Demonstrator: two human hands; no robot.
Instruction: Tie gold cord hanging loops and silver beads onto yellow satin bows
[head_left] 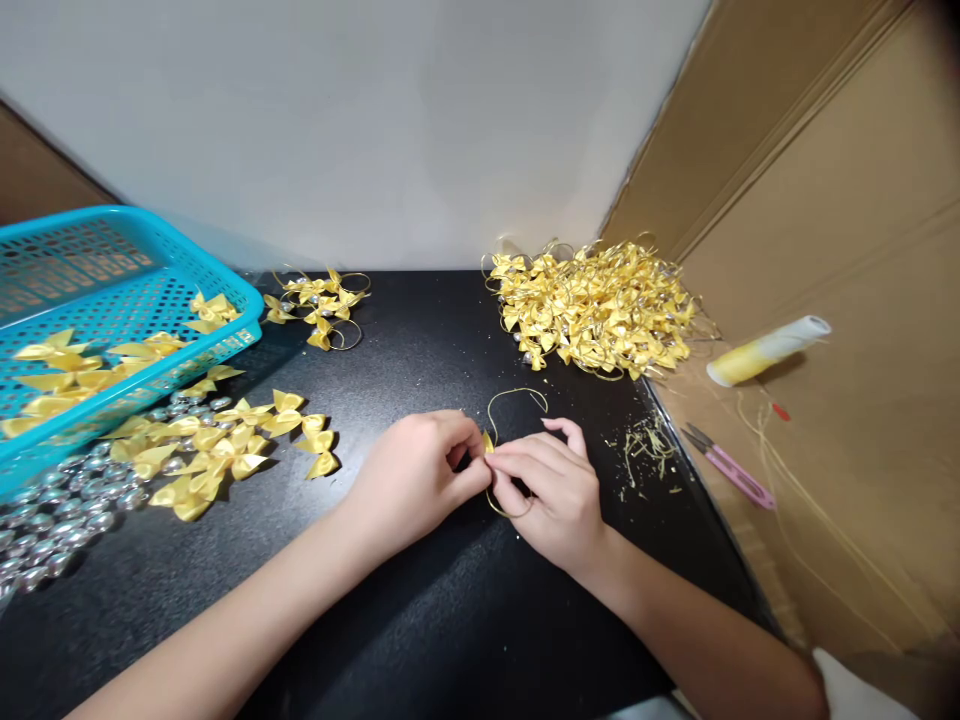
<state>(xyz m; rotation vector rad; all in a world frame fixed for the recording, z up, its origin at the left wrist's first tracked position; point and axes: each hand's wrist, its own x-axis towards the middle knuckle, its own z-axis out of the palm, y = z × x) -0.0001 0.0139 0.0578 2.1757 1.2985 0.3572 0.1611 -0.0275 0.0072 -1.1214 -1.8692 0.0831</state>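
At the middle of the black table [420,620], my left hand [420,470] and my right hand [551,490] meet fingertip to fingertip. My left thumb and fingers pinch a small yellow bow [488,441], mostly hidden behind them. A thin gold cord [517,392] loops up behind the fingers, and more of it curves below them. The right thumb and index finger are closed on the cord beside the bow, with the little finger raised. Whether a bead sits within the pinch cannot be made out.
A blue basket [169,350] of yellow bows stands left, with loose bows [232,450] and silver beads [67,510] before it. Corded bows [600,305] are heaped back right, a smaller group [322,300] back left. Cord scraps [649,447], pink snips [739,474] and a spool [769,350] lie right.
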